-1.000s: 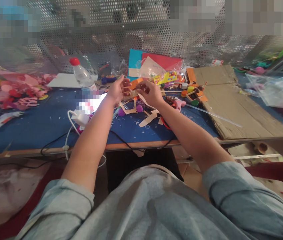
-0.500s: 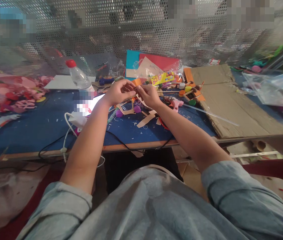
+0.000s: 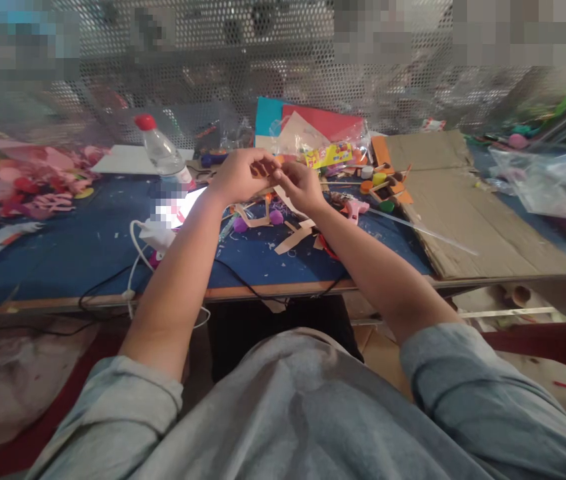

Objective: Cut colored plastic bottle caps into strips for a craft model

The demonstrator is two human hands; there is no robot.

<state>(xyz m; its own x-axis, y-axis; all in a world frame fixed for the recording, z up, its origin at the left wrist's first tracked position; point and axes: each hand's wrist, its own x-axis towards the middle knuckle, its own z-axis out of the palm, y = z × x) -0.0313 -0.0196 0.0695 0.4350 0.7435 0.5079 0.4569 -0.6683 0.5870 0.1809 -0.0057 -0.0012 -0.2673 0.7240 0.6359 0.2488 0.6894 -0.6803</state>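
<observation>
My left hand (image 3: 245, 175) and my right hand (image 3: 303, 187) meet above the middle of the table, fingertips touching. Both are closed, with the fingers curled and the right thumb pressed in a pinch. The small flat orange piece seen between them a moment ago is mostly hidden behind the fingers now. Below lie cut tan strips (image 3: 293, 241), one bent into an angular shape (image 3: 257, 219), and purple balls (image 3: 276, 217). A pink glue gun (image 3: 356, 209) lies just right of my right hand.
A bottle with a red cap (image 3: 163, 155) and a lit phone (image 3: 190, 205) stand left of the hands. Pink craft pieces (image 3: 37, 177) pile up at far left. Cardboard (image 3: 483, 220) covers the right side. A yellow packet (image 3: 330, 155) lies behind; a black cable (image 3: 243, 283) crosses the front edge.
The orange piece between the fingertips has gone out of sight as my left hand turned over it. My hands stay together in nearly the same place; the view shifted slightly.
</observation>
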